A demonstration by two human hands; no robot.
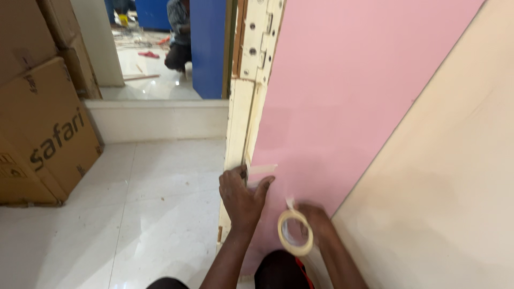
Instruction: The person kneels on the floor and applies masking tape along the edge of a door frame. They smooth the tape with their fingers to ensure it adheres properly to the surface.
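Observation:
My left hand (242,197) presses a short strip of masking tape (262,169) onto the pink door (342,107) near its cream-painted edge (238,123). Its fingers lie flat over the strip's left end. My right hand (316,219) holds a roll of cream masking tape (294,233) low against the door, with a loose tape end sticking up from the roll. A metal hinge (257,37) is screwed to the door's edge higher up.
Stacked cardboard boxes (40,118) stand at the left on the white tiled floor (134,214). A low white step (155,118) leads into another room, where a person (179,37) crouches beside a blue panel (208,48). A cream wall (450,187) lies at the right.

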